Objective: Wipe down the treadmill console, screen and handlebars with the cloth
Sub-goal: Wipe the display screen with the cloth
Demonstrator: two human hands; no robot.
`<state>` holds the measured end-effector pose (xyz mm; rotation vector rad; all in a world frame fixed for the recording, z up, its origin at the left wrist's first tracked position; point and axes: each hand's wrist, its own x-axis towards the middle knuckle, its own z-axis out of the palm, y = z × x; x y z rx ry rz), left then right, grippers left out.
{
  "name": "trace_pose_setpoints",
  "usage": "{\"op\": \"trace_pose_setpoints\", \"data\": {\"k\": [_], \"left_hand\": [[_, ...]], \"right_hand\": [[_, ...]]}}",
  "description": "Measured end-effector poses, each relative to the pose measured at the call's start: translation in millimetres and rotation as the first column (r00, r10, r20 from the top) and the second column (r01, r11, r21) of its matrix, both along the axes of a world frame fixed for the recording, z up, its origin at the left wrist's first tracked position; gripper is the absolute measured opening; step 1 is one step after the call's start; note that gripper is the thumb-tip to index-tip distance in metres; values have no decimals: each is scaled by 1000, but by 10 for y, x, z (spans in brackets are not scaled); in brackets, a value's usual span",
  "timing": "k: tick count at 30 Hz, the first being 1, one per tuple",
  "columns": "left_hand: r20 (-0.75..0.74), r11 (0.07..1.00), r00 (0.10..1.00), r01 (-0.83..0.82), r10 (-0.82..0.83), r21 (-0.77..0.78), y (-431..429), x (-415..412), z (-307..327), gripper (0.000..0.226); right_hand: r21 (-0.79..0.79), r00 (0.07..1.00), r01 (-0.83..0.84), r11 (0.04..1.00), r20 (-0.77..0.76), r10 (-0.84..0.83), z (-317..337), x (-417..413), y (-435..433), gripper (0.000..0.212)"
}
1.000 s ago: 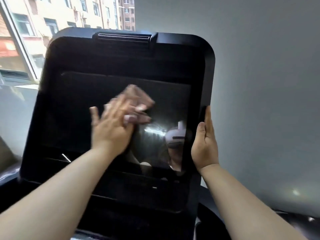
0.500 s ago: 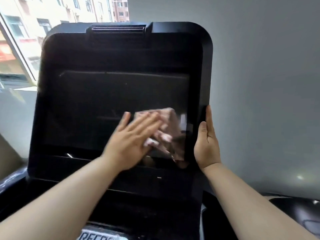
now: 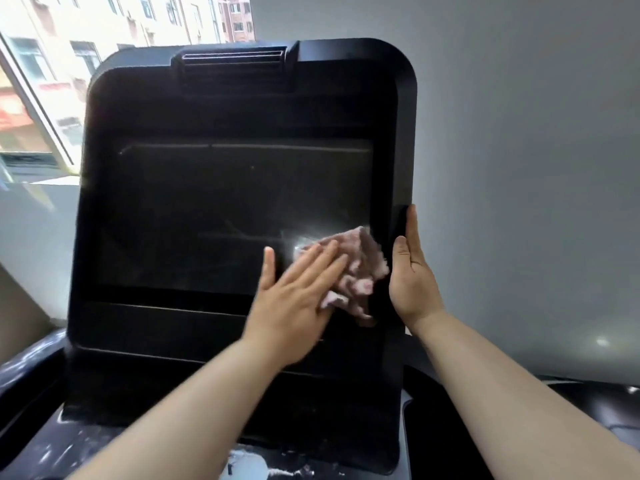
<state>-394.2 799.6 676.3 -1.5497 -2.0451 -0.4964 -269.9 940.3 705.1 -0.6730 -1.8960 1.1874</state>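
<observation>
At the lower right corner of the screen (image 3: 225, 216): one pinkish cloth (image 3: 360, 258), bunched, flat against the dark glass. My left hand (image 3: 294, 299) presses on it, fingers straight and spread, nothing gripped. My right hand (image 3: 412, 278) lies along the right edge of the black console (image 3: 242, 109), visible fingers straight, thumb on the front bezel; any fingers behind the edge I cannot see. Behind, left: window (image 3: 34, 81) with buildings outside. Behind, right: plain grey wall (image 3: 519, 133).
</observation>
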Motion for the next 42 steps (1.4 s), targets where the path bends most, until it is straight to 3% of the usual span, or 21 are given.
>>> {"op": "trace_pose_setpoints", "data": {"k": [2, 4, 6, 8, 10, 11, 14, 16, 18, 21, 24, 27, 32, 36, 39, 42], "left_hand": [[83, 986, 983, -167, 167, -1, -213, -467, 127, 60], [361, 892, 832, -451, 421, 1, -470, -829, 264, 55], [590, 800, 668, -597, 454, 60, -547, -856, 323, 41], [657, 759, 640, -632, 398, 155, -386, -582, 311, 35], [604, 833, 717, -532, 348, 152, -182, -148, 145, 49], [523, 896, 798, -424, 300, 134, -125, 83, 35, 56], [165, 998, 986, -16, 25, -56, -113, 502, -204, 67], [-6, 962, 988, 147, -152, -229, -172, 463, -204, 70], [-77, 941, 974, 183, -213, -285, -247, 256, -93, 75], [-15, 971, 991, 127, -133, -201, -407, -125, 95, 81], [97, 968, 988, 142, -124, -207, -548, -447, 210, 89], [65, 943, 976, 218, -208, -253, -709, -808, 309, 86], [-19, 947, 986, 151, -163, -282, -962, -1329, 447, 90], [34, 932, 986, 167, -165, -322, -1034, -1450, 419, 91], [62, 930, 982, 190, -180, -315, -1041, -1474, 372, 91], [84, 933, 979, 200, -184, -300, -1031, -1484, 324, 90]], "right_hand": [[-3, 997, -36, 999, 63, 36, -30, 83, -8, 49], [-14, 996, -47, 999, 73, 48, -62, 112, -35, 51], [-33, 997, -46, 998, 59, 48, -68, 92, -66, 52], [-51, 997, -38, 998, 61, 41, -57, 73, -70, 52], [-62, 996, -44, 997, 78, 49, -71, 77, -45, 52], [-65, 995, -55, 996, 77, 60, -78, 86, -35, 52], [-51, 993, -67, 996, 98, 71, -65, 115, -21, 53], [-37, 986, -32, 999, 161, 38, -50, 144, -14, 52], [24, 973, 118, 993, 198, -120, -112, 192, -81, 48], [384, 884, 415, 825, 43, -465, -285, 266, -498, 49], [604, 906, 277, 747, 95, -413, -622, 131, -1058, 48], [685, 850, 210, 698, 226, -477, -869, -91, -1334, 45], [719, 775, 388, 577, 84, -626, -433, -273, -945, 24], [596, 652, 561, 574, 108, -750, 117, -374, -703, 29], [672, 637, 492, 553, 155, -755, 0, -406, -948, 56], [722, 588, 440, 534, 217, -779, -508, -329, -1351, 54]]}}
